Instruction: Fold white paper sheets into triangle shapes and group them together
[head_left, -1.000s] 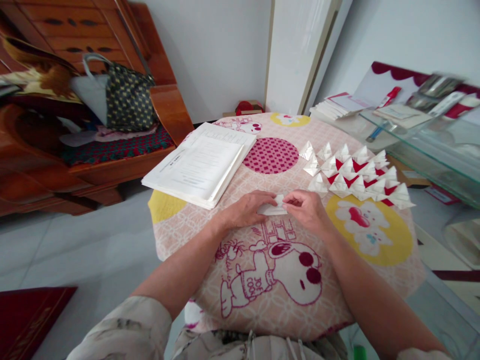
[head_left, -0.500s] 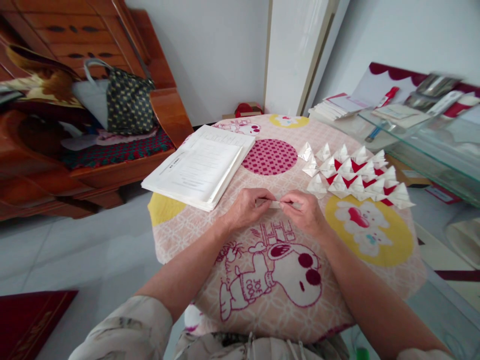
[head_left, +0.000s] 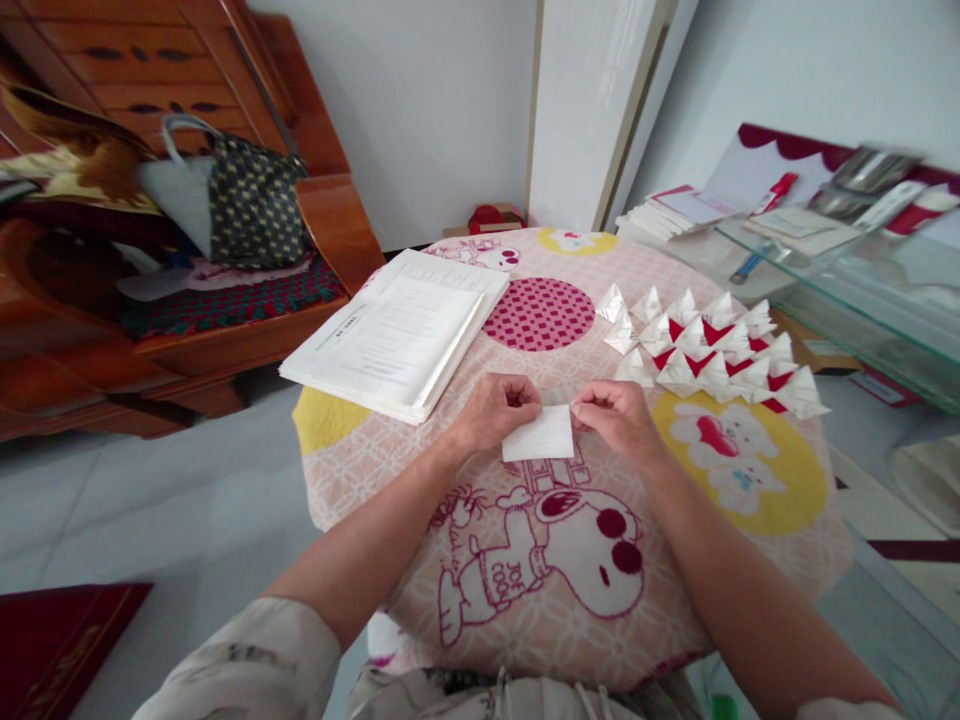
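Note:
A small white rectangle of paper [head_left: 538, 436] is held above the patterned tablecloth, its broad face showing. The fingers of my left hand [head_left: 499, 408] pinch its upper left part. At its upper right corner, my right hand [head_left: 616, 412] has thumb and fingertips pinched together on the edge. Right of my hands stand several folded white paper pieces [head_left: 705, 345] in rows, with red showing between some of them. Left of my hands lies a stack of printed paper sheets [head_left: 397, 330].
The round table [head_left: 540, 560] has a pink cloth with cartoon prints. A glass shelf [head_left: 862, 270] carrying a red marker [head_left: 776, 193] and papers adjoins on the right. At left is a wooden bench [head_left: 247, 340] with a dark patterned bag [head_left: 251, 200].
The paper was seen as a thin strip between both hands; now its broad face shows towards me. My right hand has shifted slightly right.

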